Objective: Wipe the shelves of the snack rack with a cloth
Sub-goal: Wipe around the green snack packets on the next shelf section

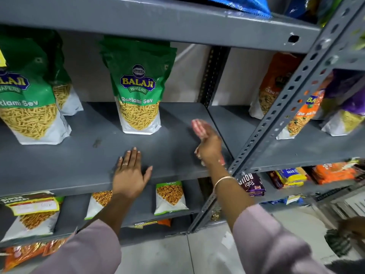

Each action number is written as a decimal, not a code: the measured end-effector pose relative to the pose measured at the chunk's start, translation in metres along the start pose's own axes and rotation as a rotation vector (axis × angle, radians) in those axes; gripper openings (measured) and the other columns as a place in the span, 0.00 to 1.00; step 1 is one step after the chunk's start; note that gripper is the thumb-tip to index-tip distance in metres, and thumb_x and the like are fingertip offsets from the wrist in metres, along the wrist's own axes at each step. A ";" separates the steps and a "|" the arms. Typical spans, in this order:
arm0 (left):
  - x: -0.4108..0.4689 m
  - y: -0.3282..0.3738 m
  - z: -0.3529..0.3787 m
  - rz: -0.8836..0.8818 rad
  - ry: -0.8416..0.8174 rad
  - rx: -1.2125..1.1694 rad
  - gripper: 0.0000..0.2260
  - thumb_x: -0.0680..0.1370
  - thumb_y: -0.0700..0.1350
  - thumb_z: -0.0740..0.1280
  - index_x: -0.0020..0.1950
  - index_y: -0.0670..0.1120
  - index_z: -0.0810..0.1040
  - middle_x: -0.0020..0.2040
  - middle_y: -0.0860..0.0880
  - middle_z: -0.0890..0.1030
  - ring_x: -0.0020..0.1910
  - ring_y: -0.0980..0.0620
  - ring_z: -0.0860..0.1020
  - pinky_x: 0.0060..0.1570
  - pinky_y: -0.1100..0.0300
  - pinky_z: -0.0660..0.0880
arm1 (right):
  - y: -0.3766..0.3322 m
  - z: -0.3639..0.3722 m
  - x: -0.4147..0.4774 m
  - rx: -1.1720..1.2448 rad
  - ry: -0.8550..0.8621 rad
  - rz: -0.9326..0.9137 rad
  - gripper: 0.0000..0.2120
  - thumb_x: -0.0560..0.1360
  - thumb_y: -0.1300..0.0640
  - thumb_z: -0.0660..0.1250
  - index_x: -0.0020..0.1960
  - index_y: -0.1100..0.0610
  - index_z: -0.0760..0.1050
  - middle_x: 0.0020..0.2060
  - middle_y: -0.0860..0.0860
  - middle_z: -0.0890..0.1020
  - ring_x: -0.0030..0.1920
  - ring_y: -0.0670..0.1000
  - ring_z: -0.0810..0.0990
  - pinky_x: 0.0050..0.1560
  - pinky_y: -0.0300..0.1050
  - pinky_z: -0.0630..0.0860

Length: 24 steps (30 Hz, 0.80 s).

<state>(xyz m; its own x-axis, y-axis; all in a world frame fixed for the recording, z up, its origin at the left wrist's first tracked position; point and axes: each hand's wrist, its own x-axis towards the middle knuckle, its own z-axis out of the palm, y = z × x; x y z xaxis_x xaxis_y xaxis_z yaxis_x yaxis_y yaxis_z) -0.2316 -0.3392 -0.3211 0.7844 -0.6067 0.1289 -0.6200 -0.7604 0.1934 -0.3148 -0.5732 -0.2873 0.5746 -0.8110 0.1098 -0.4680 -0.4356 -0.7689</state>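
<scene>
The grey metal shelf (83, 161) of the snack rack runs across the middle of the view. My left hand (129, 175) lies flat on its front part, palm down, fingers spread, holding nothing. My right hand (209, 147) hovers over the right end of the same shelf, blurred by motion. It grips a pink and white cloth (198, 126) that sticks out past the fingers toward the back. A green Ratlami Sev bag (139, 89) stands upright just left of the cloth, apart from it.
Another green bag (29, 99) stands at the shelf's left. A perforated grey upright (276, 119) slants close to my right wrist. Orange bags (302, 113) fill the neighbouring bay. Snack packs (170, 196) lie on the lower shelf. A dark smudge (96, 142) marks the shelf.
</scene>
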 end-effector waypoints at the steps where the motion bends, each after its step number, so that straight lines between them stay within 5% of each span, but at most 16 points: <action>1: 0.000 0.000 0.000 -0.002 -0.017 -0.005 0.34 0.76 0.60 0.47 0.64 0.35 0.73 0.65 0.37 0.73 0.64 0.39 0.73 0.64 0.45 0.66 | 0.003 -0.014 0.010 -0.006 -0.013 0.032 0.32 0.71 0.71 0.60 0.67 0.42 0.70 0.67 0.43 0.74 0.64 0.42 0.74 0.62 0.23 0.67; 3: 0.000 -0.001 -0.001 0.003 -0.032 -0.001 0.37 0.78 0.62 0.42 0.63 0.34 0.74 0.64 0.37 0.75 0.63 0.39 0.74 0.63 0.45 0.67 | 0.013 -0.034 0.019 -0.005 -0.022 0.088 0.28 0.75 0.74 0.57 0.72 0.56 0.67 0.72 0.48 0.69 0.68 0.38 0.71 0.56 0.14 0.61; 5: -0.001 -0.002 -0.001 0.011 -0.021 0.006 0.36 0.79 0.61 0.42 0.62 0.34 0.75 0.63 0.37 0.75 0.61 0.38 0.75 0.62 0.44 0.68 | 0.022 -0.030 0.011 -0.101 -0.039 0.024 0.22 0.79 0.75 0.48 0.72 0.68 0.62 0.72 0.58 0.68 0.56 0.33 0.79 0.48 0.18 0.70; 8: 0.000 -0.001 -0.001 0.007 -0.008 0.007 0.32 0.75 0.58 0.50 0.62 0.34 0.75 0.63 0.37 0.75 0.61 0.38 0.75 0.62 0.43 0.68 | 0.009 -0.016 -0.020 -0.208 -0.105 0.046 0.25 0.77 0.71 0.57 0.73 0.58 0.66 0.70 0.55 0.72 0.61 0.48 0.79 0.53 0.32 0.77; 10: 0.000 -0.001 0.000 0.016 -0.002 0.014 0.31 0.75 0.57 0.50 0.62 0.34 0.75 0.63 0.36 0.76 0.61 0.38 0.75 0.61 0.43 0.69 | 0.000 -0.004 -0.047 -0.363 -0.072 -0.094 0.27 0.75 0.69 0.61 0.71 0.51 0.68 0.68 0.53 0.74 0.64 0.54 0.75 0.60 0.46 0.77; 14: 0.000 -0.001 -0.001 0.031 0.005 0.021 0.31 0.76 0.57 0.50 0.62 0.34 0.75 0.62 0.36 0.76 0.61 0.38 0.75 0.62 0.44 0.68 | -0.023 0.024 -0.090 -0.399 -0.154 -0.247 0.22 0.78 0.62 0.60 0.70 0.49 0.69 0.65 0.52 0.78 0.62 0.54 0.76 0.58 0.49 0.77; 17: -0.001 -0.003 0.001 0.035 0.004 0.028 0.32 0.76 0.57 0.49 0.62 0.33 0.75 0.62 0.36 0.76 0.61 0.38 0.75 0.62 0.43 0.69 | -0.057 0.021 -0.094 0.286 -0.417 -0.154 0.18 0.79 0.63 0.59 0.68 0.58 0.72 0.52 0.52 0.86 0.49 0.48 0.84 0.51 0.46 0.82; 19: -0.001 -0.002 0.001 0.036 0.012 0.024 0.32 0.76 0.58 0.47 0.64 0.34 0.74 0.64 0.36 0.74 0.63 0.38 0.73 0.64 0.44 0.67 | -0.066 0.001 -0.072 0.767 -0.384 0.079 0.19 0.79 0.68 0.53 0.67 0.64 0.72 0.43 0.50 0.87 0.42 0.47 0.85 0.42 0.38 0.83; 22: 0.000 -0.003 0.003 0.032 0.030 0.011 0.34 0.76 0.59 0.46 0.66 0.35 0.72 0.67 0.38 0.72 0.66 0.39 0.71 0.66 0.45 0.64 | -0.046 -0.032 -0.038 0.460 -0.101 0.147 0.17 0.80 0.66 0.54 0.64 0.57 0.75 0.54 0.60 0.83 0.44 0.57 0.81 0.47 0.49 0.81; 24: 0.000 -0.003 0.003 0.032 0.047 -0.003 0.33 0.76 0.59 0.47 0.65 0.35 0.73 0.66 0.38 0.73 0.65 0.39 0.71 0.65 0.44 0.65 | -0.022 -0.033 -0.031 -0.021 -0.066 -0.033 0.19 0.81 0.66 0.51 0.70 0.61 0.68 0.68 0.61 0.73 0.48 0.37 0.81 0.52 0.36 0.79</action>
<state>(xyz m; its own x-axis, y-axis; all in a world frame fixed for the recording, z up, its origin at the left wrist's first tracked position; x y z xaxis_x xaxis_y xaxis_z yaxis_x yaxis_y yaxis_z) -0.2293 -0.3375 -0.3250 0.7645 -0.6188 0.1808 -0.6445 -0.7403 0.1912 -0.3442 -0.5509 -0.2528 0.6326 -0.7689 0.0928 -0.4616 -0.4705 -0.7520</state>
